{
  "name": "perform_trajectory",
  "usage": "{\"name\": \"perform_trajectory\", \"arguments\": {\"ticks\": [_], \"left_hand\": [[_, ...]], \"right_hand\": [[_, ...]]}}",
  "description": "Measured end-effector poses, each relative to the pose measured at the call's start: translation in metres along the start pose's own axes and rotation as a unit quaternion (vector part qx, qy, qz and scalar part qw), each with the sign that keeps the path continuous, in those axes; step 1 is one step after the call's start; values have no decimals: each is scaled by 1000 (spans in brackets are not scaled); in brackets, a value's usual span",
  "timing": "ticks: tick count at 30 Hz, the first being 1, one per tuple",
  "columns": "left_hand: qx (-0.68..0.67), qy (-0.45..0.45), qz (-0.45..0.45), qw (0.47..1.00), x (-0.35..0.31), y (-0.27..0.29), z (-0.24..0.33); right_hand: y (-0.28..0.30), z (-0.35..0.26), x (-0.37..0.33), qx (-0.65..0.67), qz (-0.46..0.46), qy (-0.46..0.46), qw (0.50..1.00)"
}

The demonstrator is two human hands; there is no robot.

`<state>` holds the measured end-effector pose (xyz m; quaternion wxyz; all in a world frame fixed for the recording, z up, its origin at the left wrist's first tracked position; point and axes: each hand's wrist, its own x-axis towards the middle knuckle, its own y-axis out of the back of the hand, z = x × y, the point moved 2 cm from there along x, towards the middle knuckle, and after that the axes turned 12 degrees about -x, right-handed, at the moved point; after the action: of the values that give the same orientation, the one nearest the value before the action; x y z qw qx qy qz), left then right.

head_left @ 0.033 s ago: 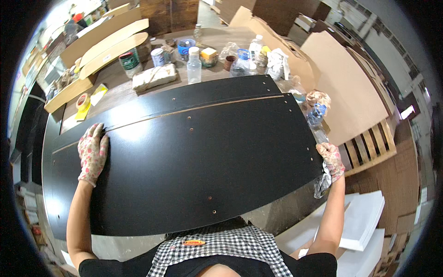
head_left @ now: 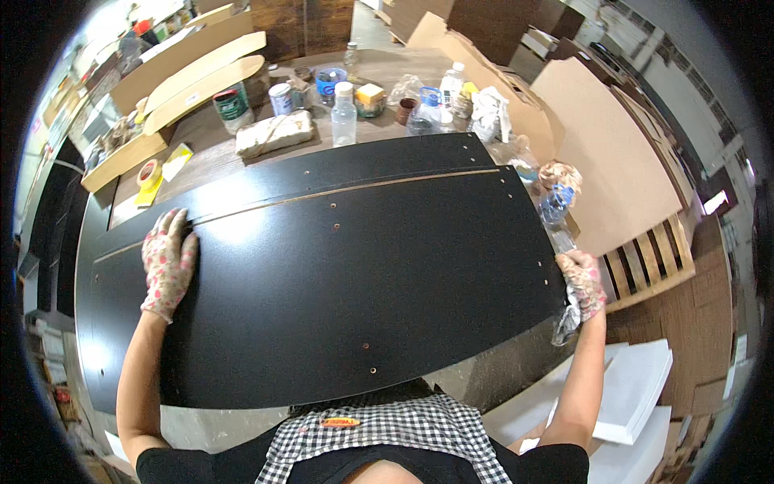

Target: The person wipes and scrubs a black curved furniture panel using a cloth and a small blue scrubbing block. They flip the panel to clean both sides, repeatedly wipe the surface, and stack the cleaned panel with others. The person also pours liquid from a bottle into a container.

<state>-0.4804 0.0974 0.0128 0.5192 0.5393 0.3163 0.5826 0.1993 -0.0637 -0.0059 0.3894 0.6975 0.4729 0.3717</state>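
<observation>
black laminated panel [head_left: 322,274] lies flat across the near part of the bench [head_left: 218,149], long axis running left to right, spanning almost from the bench's left edge to its right edge and overhanging the near edge toward the body. sits on top of a second black panel [head_left: 266,185] that shows as a strip along the far side, with a pale seam between the two.

left hand [head_left: 168,262], in a spotted work glove, rests palm-down on the top face near the panel's far left corner, fingers spread flat and open, pressing rather than gripping. right hand [head_left: 582,282], gloved the same, curls over the panel's right short edge, fingers closed around that edge; also seems to pinch a scrap of clear plastic [head_left: 567,319] hanging below, though hard to tell for sure.

both hands at opposite ends of the long axis, so the panel lies between them; right hand holds the end, left only bears on the face.

beyond the far edge of the panels: a clear bottle [head_left: 343,113], tins [head_left: 234,106], a wrapped bundle [head_left: 274,133], a tape roll [head_left: 148,173] toward the bench's left corner.
</observation>
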Motion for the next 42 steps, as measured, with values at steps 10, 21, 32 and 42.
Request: {"name": "perform_trajectory", "arguments": {"ticks": [10, 21, 32, 42], "left_hand": [[-237, -368, -166, 884, 8, -29, 154], [-246, -398, -133, 874, 7, -46, 156], [-217, -406, -136, 877, 15, -37, 160], [-218, -365, -159, 891, 12, -25, 169]], "right_hand": [[14, -164, 26, 112, 55, 150, 981], [-103, -223, 49, -213, -56, 373, 901], [-137, -304, 73, -191, -3, 475, 859], [-103, -207, 94, -253, -62, 244, 934]]}}
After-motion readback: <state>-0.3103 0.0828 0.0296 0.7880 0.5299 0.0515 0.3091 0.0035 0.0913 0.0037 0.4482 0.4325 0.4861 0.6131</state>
